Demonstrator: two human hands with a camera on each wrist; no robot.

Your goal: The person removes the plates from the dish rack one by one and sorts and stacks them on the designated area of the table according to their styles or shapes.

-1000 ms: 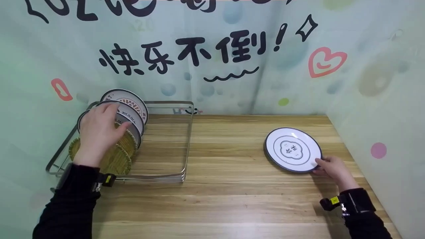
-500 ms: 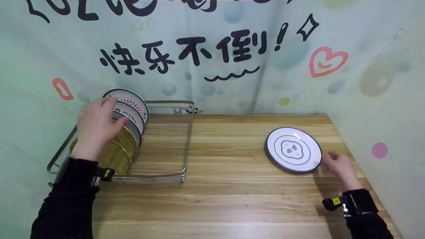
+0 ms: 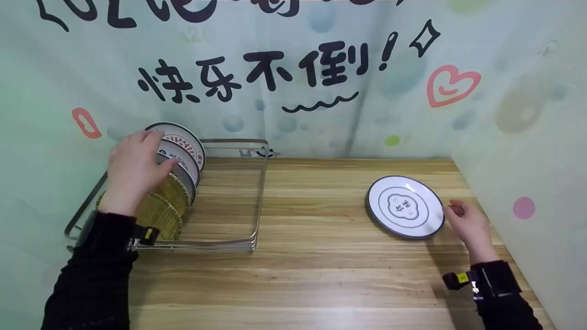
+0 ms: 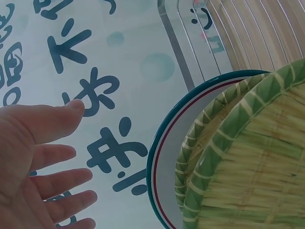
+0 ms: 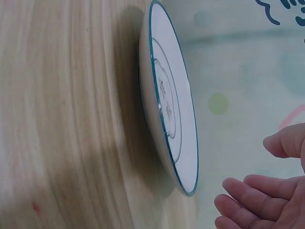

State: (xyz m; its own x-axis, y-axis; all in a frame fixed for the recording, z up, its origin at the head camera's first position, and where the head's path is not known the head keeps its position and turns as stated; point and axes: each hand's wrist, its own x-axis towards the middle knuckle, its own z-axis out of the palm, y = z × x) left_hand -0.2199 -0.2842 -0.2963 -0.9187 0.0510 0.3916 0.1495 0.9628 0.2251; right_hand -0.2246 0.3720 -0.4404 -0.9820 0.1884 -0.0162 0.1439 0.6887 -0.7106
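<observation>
My left hand (image 3: 135, 169) hovers over the left part of a metal wire rack (image 3: 234, 141), its fingers extended and holding nothing. Beneath and beside it, several dishes lean on edge in the rack: white plates with dark rims, the rear plate (image 3: 185, 134) bearing a reddish print, and in front two round woven trays (image 4: 252, 162). On the right of the table a white plate (image 3: 406, 183) with a blue rim and printed centre lies face up. My right hand (image 3: 470, 231) is just beside its right edge, loosely curled; the right wrist view shows this hand (image 5: 262, 195) apart from the plate.
The wooden table (image 3: 316, 275) runs up to a pale printed curtain (image 3: 312, 133) at the back and sides. The rack's right half shows bare wires. A wall panel (image 3: 527, 160) stands close by the right arm.
My right hand has let go of the white plate and moved slightly up and away from its edge. The left hand has shifted a little up and left off the rack's plates.
</observation>
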